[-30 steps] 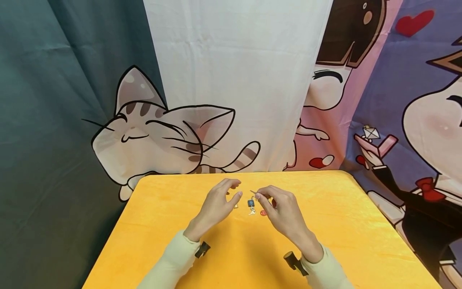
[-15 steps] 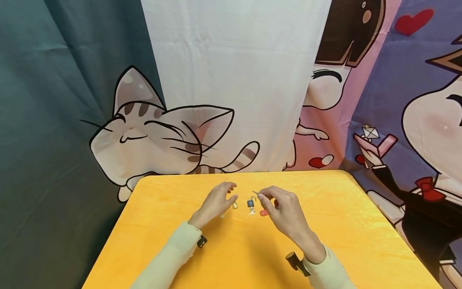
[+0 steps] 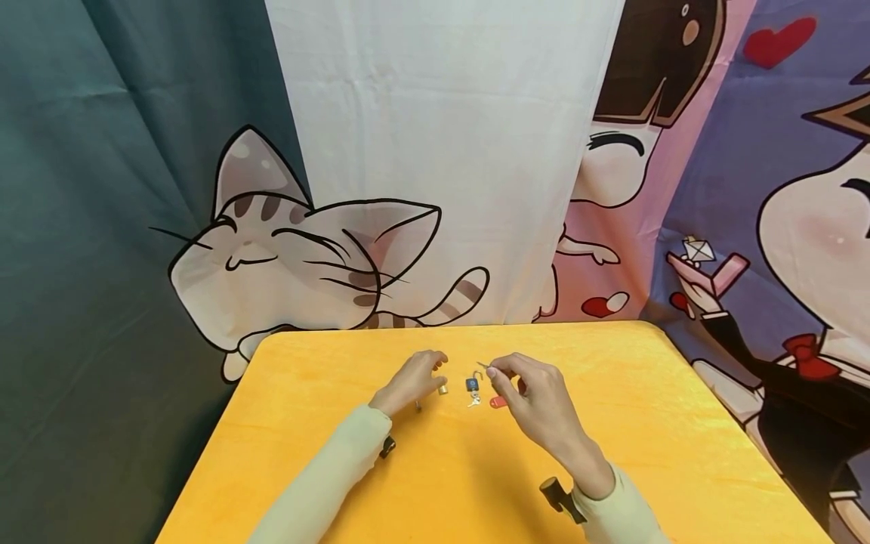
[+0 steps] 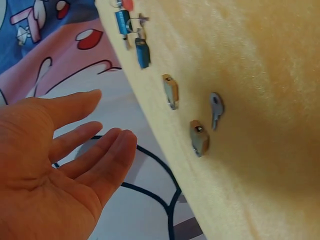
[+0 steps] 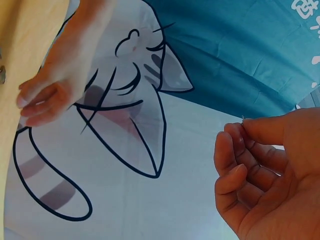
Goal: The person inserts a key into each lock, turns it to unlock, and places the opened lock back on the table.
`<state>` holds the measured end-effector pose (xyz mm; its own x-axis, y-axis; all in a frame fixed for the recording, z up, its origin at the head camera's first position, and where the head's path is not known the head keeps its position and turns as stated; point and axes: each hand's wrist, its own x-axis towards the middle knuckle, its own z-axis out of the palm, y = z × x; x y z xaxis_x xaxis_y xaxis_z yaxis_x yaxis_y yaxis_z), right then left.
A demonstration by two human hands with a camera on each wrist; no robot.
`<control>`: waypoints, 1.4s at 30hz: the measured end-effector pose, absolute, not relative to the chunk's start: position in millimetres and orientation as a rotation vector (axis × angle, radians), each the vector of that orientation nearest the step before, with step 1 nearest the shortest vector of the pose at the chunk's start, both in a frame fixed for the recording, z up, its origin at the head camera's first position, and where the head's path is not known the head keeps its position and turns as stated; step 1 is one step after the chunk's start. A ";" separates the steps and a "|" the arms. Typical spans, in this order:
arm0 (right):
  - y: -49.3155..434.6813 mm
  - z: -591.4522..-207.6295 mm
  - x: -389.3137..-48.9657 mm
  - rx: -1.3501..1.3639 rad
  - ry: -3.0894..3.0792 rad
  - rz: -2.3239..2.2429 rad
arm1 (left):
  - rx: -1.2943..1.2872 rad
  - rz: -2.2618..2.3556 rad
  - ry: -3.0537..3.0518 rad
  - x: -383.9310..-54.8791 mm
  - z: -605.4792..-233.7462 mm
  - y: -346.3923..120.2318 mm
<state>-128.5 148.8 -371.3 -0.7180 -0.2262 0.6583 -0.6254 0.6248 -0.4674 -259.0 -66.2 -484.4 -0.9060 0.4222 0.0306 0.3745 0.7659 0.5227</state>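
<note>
My right hand (image 3: 533, 389) is raised over the table and pinches a thin metal piece (image 3: 482, 365) like a key blade, mostly hidden by thumb and forefinger. Its tip barely shows in the right wrist view. My left hand (image 3: 410, 381) hovers with loosely bent fingers and holds nothing. Just by its thumb lies a brass padlock (image 3: 444, 390). Two brass padlocks (image 4: 199, 136) and a loose key (image 4: 216, 106) show in the left wrist view, apart from the fingers. Between my hands lies a blue padlock (image 3: 472, 384) with its shackle swung open and small keys (image 3: 474, 400) below it.
A red tag (image 3: 499, 402) lies on the yellow table (image 3: 435, 491), partly under my right hand. In the left wrist view, a second blue item (image 4: 122, 22) lies near the red tag. A cartoon-printed curtain (image 3: 435, 151) hangs behind the table's far edge.
My left hand has drawn away from my right and then moved slightly forward, lower over the table. A brass padlock and the loose key came into view. My right hand shifted slightly right, still pinching.
</note>
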 end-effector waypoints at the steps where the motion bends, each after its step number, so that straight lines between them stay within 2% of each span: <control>1: 149.0 -371.4 -128.4 0.665 -2.294 0.950 | 0.639 0.812 2.861 -260.1 -485.8 -65.5; 28: 151.1 -376.8 -129.7 0.669 -2.277 0.954 | 0.604 0.653 2.845 -279.0 -508.4 -53.3; 42: 151.2 -377.9 -128.0 0.661 -2.284 0.949 | 0.621 0.625 2.806 -273.2 -511.1 -52.6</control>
<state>-128.0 151.2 -377.9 -0.7130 -0.2191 0.6660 -0.6266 0.6254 -0.4651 -273.2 -52.6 -511.1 -0.8918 0.4410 -0.1015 0.3562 0.8224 0.4436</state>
